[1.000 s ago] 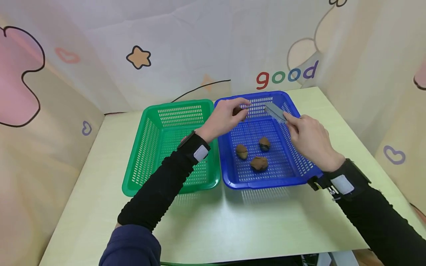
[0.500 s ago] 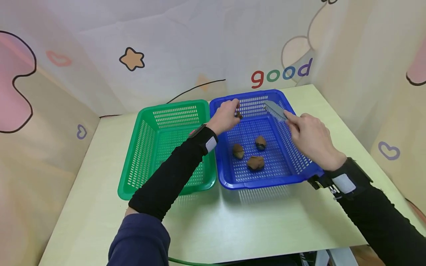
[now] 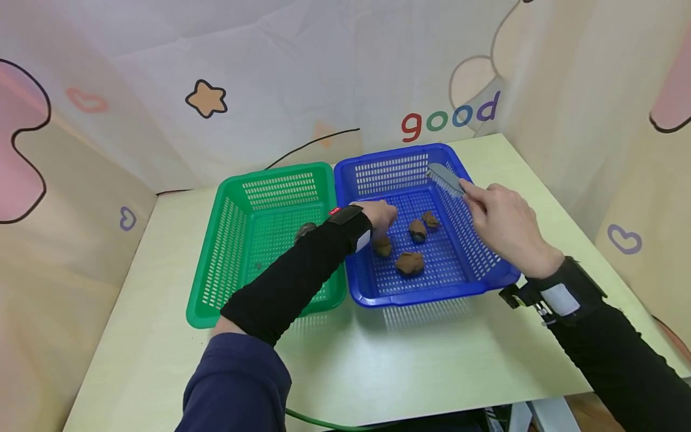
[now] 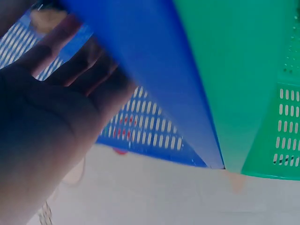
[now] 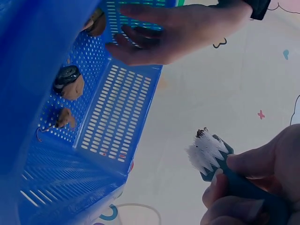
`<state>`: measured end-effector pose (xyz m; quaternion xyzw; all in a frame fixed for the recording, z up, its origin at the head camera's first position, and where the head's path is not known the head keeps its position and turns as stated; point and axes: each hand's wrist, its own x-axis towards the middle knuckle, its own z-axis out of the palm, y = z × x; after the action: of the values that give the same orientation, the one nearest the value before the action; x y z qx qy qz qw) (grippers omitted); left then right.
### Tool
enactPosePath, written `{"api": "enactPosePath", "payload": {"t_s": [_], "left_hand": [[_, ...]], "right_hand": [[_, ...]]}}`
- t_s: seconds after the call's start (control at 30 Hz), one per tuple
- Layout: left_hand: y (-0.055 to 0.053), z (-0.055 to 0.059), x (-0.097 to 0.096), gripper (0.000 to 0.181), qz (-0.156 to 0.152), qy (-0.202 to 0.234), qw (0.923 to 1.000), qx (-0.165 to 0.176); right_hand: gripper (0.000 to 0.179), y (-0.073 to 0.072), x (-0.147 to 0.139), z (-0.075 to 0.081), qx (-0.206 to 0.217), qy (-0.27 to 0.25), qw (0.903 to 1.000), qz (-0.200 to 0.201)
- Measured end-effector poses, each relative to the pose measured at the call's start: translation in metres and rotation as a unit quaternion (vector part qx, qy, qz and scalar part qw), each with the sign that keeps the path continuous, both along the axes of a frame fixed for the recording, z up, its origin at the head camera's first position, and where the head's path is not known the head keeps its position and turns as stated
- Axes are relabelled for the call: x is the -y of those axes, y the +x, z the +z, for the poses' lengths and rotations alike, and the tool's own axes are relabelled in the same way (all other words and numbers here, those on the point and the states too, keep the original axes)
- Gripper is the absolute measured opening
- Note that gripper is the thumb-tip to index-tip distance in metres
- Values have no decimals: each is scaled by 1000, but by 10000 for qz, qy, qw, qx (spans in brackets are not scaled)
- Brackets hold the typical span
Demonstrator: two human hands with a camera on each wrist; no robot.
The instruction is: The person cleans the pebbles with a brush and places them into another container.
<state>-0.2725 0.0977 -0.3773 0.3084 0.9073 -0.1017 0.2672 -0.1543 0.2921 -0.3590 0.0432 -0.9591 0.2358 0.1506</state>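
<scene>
My right hand [image 3: 504,228] grips a grey-blue brush [image 3: 447,179] by its handle, holding it over the right back part of the blue basket. White bristles with a dark crumb at their end show on the brush [image 5: 213,159] in the right wrist view. My left hand [image 3: 379,216] hovers at the blue basket's left side, fingers loosely spread and nothing in them [image 5: 164,35]. In the blue basket [image 3: 353,282] lie several brown, mud-like lumps, some with dark undersides: one lump [image 3: 430,219] at the back right, another [image 3: 417,230] beside it, a larger one [image 3: 409,264] in front.
To the left a green basket [image 3: 220,258] stands against the blue one. A dark grey rounded object [image 3: 305,230] inside it is partly hidden by my left arm. The pale table [image 3: 345,372] ends at a front edge near my body.
My left hand lowered the small brown lump it held and let it go in the blue basket, then drew back left. The right hand and brush hardly moved.
</scene>
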Motion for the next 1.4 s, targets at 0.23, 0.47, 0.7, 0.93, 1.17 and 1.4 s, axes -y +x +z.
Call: {"api": "enactPosePath", "payload": {"t_s": [0.23,0.47,0.7,0.93,1.17,1.4], "left_hand": [[13,-2,-5,48,-301,-502,9982,-119],[-7,-43,-19,36,-825,-858,9927,-193],[-69,-154,-33,22,-1118,-904,9854,-912],[-50,-121,-32,23,-1314,-966,9821,-944],[-19,-43,-21,37,-636,-280,9960,-562],[-17,-1,-11,23,-252,1264,9913,-276]], "right_hand": [[36,0,1,2,-59,8,9999,88],[37,2,2,3,-49,-25,10000,60],[37,3,1,4,-69,-63,9999,134],[36,3,-1,4,-4,-41,9999,120],[37,4,-3,2,121,-6,9998,137],[37,7,-5,-3,64,-23,9999,158]]}}
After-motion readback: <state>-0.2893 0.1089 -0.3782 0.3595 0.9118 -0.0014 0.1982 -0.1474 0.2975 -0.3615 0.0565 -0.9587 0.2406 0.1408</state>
